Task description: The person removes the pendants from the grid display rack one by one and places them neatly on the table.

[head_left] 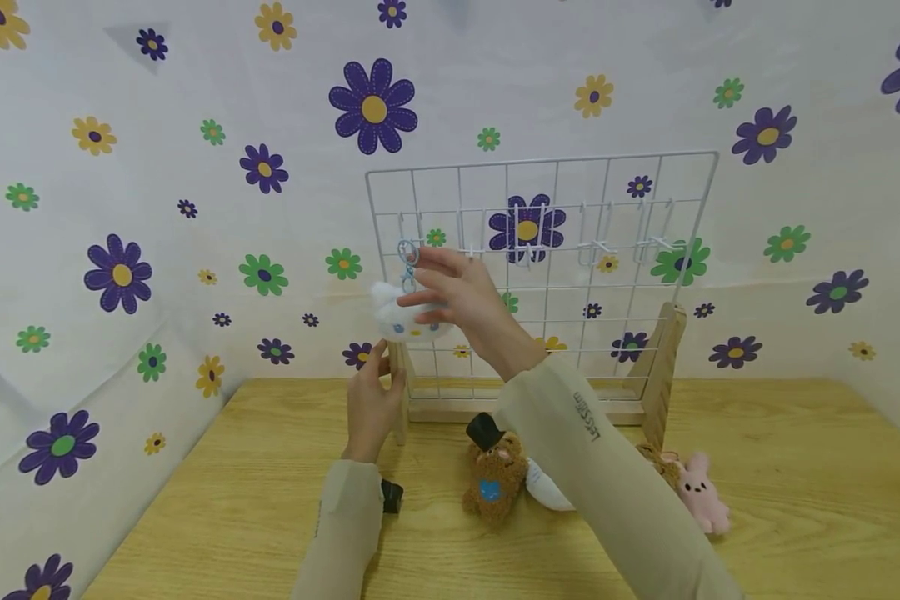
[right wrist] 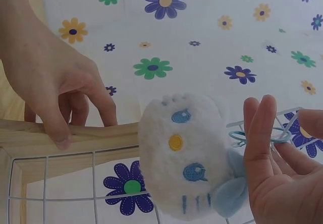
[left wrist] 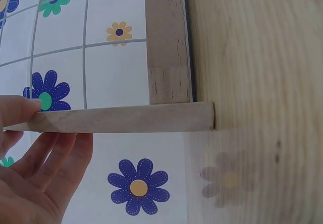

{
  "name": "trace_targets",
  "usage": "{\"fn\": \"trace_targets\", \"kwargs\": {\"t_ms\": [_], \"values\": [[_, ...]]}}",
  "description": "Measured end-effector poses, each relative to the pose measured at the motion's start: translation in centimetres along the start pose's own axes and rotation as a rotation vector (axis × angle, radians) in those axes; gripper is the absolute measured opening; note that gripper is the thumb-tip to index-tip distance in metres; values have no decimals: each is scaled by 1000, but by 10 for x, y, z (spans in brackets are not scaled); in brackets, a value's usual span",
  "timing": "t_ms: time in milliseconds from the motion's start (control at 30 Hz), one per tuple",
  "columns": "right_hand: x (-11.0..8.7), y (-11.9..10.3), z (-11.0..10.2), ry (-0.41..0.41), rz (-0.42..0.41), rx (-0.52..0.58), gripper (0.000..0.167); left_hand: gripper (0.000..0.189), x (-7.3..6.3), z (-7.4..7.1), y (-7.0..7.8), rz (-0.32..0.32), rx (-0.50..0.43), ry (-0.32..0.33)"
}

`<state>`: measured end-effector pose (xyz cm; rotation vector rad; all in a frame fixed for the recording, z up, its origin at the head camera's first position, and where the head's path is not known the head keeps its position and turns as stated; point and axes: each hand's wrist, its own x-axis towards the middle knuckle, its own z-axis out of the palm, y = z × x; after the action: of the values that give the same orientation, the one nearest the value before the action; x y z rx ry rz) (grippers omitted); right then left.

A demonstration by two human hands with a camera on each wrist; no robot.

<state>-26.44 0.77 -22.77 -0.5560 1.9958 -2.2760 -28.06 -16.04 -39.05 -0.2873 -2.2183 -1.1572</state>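
Observation:
A white plush kitten-face keychain (head_left: pixel 393 321) with blue eyes, a yellow nose and a light blue bow (right wrist: pixel 233 186) hangs upright before the wire grid rack (head_left: pixel 540 158), at its left side. Its light blue ring (head_left: pixel 407 252) is level with the row of hooks. My right hand (head_left: pixel 468 300) has its fingers spread beside the ring and over the plush; in the right wrist view, thumb and fingers stand apart around the ring. With thumb and fingers on opposite sides, my left hand (head_left: pixel 371 404) grips the rack's left wooden post (left wrist: pixel 126 119).
Several white hooks (head_left: pixel 660 242) line the grid to the right. On the wooden table (head_left: pixel 232 500) lie a brown bear plush (head_left: pixel 498 479) with a black hat, a white plush (head_left: pixel 547 487), a pink rabbit plush (head_left: pixel 703 496) and a black object (head_left: pixel 392 497) by the left sleeve.

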Motion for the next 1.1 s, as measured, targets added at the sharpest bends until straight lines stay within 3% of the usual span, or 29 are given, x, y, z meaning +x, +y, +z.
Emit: {"fn": "trace_targets", "kwargs": {"t_ms": [200,567,900,1100], "values": [[3,-3,3,16,32,-24,44,48,0,-1,2,-27,-8,-1],[15,-9,11,150,88,-77,25,47,-1,-1,4,-18,-16,3],[11,-10,16,167,24,-113,18,20,-2,-1,2,60,-9,36],[7,-12,18,216,-27,-164,19,33,-2,-1,2,43,7,22]]}}
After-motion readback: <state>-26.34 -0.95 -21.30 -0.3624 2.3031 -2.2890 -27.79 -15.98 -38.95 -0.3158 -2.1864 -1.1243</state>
